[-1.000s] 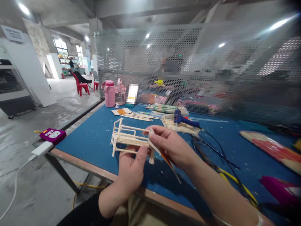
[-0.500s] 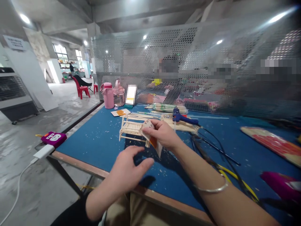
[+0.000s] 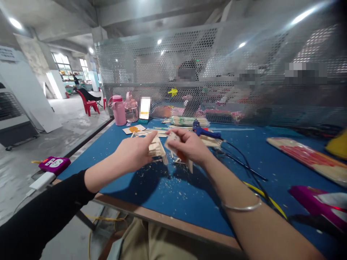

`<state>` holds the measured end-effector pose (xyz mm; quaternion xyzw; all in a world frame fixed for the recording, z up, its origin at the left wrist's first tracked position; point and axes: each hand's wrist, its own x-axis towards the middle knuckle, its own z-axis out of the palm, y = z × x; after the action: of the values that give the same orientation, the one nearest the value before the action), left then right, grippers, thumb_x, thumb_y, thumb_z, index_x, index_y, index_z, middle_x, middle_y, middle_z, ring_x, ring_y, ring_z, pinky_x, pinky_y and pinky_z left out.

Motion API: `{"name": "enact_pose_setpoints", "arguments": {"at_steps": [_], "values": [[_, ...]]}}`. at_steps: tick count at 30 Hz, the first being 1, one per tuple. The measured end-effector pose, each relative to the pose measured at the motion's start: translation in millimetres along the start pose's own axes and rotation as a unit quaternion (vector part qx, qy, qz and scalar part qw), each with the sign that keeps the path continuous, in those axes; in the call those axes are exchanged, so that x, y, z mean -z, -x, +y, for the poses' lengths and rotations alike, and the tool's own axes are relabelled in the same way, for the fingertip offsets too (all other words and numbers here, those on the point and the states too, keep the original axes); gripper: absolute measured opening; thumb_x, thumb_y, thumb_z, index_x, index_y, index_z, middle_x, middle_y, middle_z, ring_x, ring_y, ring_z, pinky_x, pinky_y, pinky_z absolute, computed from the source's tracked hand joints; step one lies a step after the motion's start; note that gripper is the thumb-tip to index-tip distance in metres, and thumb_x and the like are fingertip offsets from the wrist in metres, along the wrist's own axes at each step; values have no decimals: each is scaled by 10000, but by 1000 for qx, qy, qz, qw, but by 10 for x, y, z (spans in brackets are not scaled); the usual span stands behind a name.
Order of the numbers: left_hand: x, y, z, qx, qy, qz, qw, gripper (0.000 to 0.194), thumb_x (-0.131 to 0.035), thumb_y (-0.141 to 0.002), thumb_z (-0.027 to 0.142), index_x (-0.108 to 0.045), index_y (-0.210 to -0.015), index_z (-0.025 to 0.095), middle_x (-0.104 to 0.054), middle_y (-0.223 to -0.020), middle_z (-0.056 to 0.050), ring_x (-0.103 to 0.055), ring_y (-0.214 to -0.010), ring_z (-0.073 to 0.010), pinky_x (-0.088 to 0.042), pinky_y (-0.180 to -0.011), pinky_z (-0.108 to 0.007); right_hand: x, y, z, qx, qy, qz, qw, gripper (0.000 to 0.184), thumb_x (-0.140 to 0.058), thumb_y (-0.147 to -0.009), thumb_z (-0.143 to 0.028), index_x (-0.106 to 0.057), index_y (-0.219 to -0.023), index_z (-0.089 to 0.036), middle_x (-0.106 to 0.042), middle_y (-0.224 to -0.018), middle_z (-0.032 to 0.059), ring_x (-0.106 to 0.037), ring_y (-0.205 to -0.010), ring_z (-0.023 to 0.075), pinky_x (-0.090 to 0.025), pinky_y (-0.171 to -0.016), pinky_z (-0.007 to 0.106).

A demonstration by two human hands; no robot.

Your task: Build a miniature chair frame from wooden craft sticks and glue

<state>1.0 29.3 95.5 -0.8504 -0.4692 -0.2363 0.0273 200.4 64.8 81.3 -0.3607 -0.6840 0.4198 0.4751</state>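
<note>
My left hand is closed on a small frame of pale wooden sticks, holding it tilted a little above the blue table. The hand covers the frame's left part. In my right hand, thumb and fingers pinch a folded piece of sandpaper with a whitish printed back and an orange-brown side. It is just right of the stick frame, apart from it. Below the right hand, more pale wood shows, partly hidden. Behind that hand lies a blue glue gun.
Wooden sticks and a wrapped stick bundle lie at the back before a perforated metal screen. A pink jug, phone and card are back left. Cables, a red-and-wood packet and a purple device lie right.
My left hand went from open in front of the stick frame to gripping it, and the frame has turned. My right hand keeps the sandpaper. The view shifted slightly right.
</note>
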Motion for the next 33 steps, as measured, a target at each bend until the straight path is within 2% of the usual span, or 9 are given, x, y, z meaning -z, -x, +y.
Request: {"name": "enact_pose_setpoints", "arguments": {"at_steps": [4,9,11,16,18,20,24,28,33], "values": [[-58,180,-84,94,157,107,977,291,-699,-664,263,-629,-941,207,-604,-683,4,-515,-564,-139,-385,-574,-243,218,-8,42,-4,-74,85,994,372,-761,-564,-455,-607,-800,-212,-593,-663,-34,-518,-557,96,-441,-551,244],[-466,281,-16,215,411,285,839,286,-713,-659,276,-530,-854,175,-518,-687,45,-473,-599,-98,-388,-602,-218,183,10,67,12,-53,85,995,385,-761,-552,-489,-603,-761,-207,-618,-689,-15,-551,-607,119,-468,-612,269],[-617,297,56,234,438,285,820,243,-705,-662,255,-491,-746,178,-472,-633,65,-439,-572,-86,-370,-582,-208,109,35,67,29,-18,76,997,355,-734,-598,-484,-605,-776,-205,-624,-704,-6,-554,-624,127,-467,-622,276],[-778,369,137,245,483,195,818,204,-683,-676,223,-485,-666,174,-467,-595,64,-430,-552,-84,-358,-553,-211,-65,131,59,79,108,87,987,254,-663,-692,-404,-611,-820,-191,-617,-694,4,-533,-607,134,-443,-594,278],[-793,401,120,234,514,182,805,199,-679,-677,210,-534,-809,173,-505,-645,54,-475,-576,-92,-392,-571,-220,-109,180,49,104,185,87,973,216,-642,-710,-363,-618,-829,-185,-609,-680,4,-518,-585,129,-422,-561,267],[-793,425,99,219,521,187,803,388,-678,-685,196,-525,-1041,181,-551,-726,32,-525,-624,-106,-440,-615,-242,-135,238,37,118,246,72,959,191,-606,-742,-346,-625,-846,-187,-598,-658,0,-502,-550,122,-402,-522,258],[-750,443,82,143,462,195,853,590,-631,-745,162,-424,-1295,211,-626,-902,-39,-583,-743,-135,-485,-735,-295,-168,359,30,158,313,42,936,194,-529,-810,-322,-627,-930,-204,-636,-739,21,-547,-590,138,-430,-545,272],[-714,431,77,109,420,187,881,387,-573,-780,134,-575,-1159,212,-642,-876,-40,-571,-715,-134,-474,-695,-269,-246,410,63,219,368,54,902,266,-567,-795,-272,-587,-1057,-230,-662,-822,33,-598,-679,165,-470,-628,297],[-732,414,57,109,411,190,885,302,-544,-788,99,-599,-1072,186,-646,-872,-30,-560,-720,-120,-465,-689,-252,-342,367,125,333,400,68,851,165,-533,-846,-207,-615,-989,-228,-678,-824,41,-614,-734,157,-483,-668,283]]}}
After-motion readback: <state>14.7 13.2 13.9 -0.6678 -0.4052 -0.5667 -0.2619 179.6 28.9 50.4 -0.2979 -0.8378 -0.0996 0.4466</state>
